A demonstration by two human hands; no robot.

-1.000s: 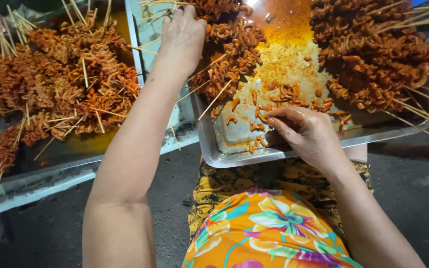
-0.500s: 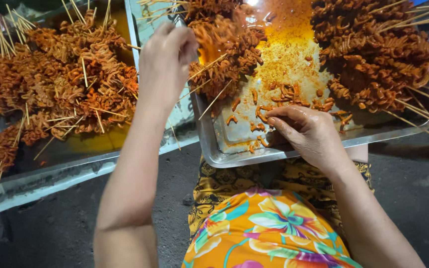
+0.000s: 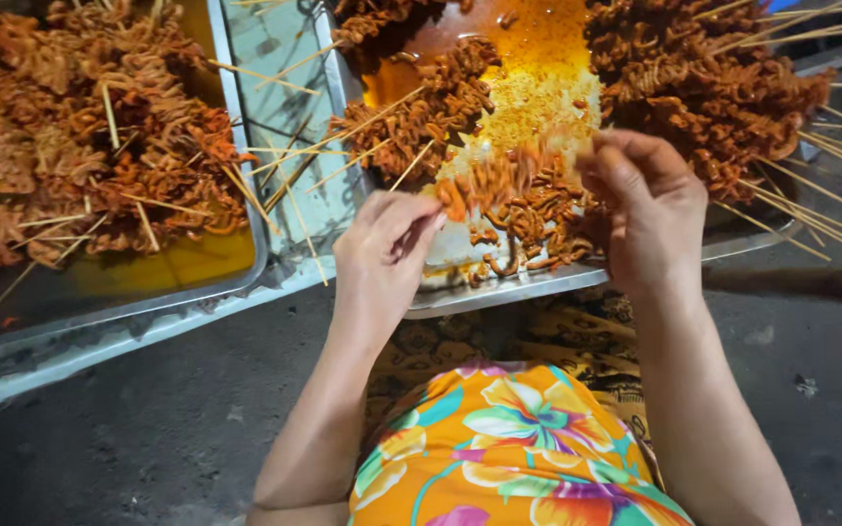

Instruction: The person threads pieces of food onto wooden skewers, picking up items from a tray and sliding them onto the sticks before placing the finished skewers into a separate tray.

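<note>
While both hands hover just above the near rim of the metal tray (image 3: 538, 284), the left hand (image 3: 382, 255) and right hand (image 3: 650, 200) have fingers pinched on one orange skewered strip (image 3: 487, 183) stretched between them. Beyond the fingers lie piled skewers (image 3: 421, 107); open floor (image 3: 129, 429) lies nearer.

Pale bench top (image 3: 289, 58) w/ 2 metal trays (image 3: 499, 292) (image 3: 246, 195) & loose skewers (image 3: 289, 190).

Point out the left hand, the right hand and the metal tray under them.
left hand (image 3: 387, 253), head view, on the back of the hand.
right hand (image 3: 650, 200), head view, on the back of the hand.
metal tray (image 3: 499, 292), head view, on its bare near rim.
</note>
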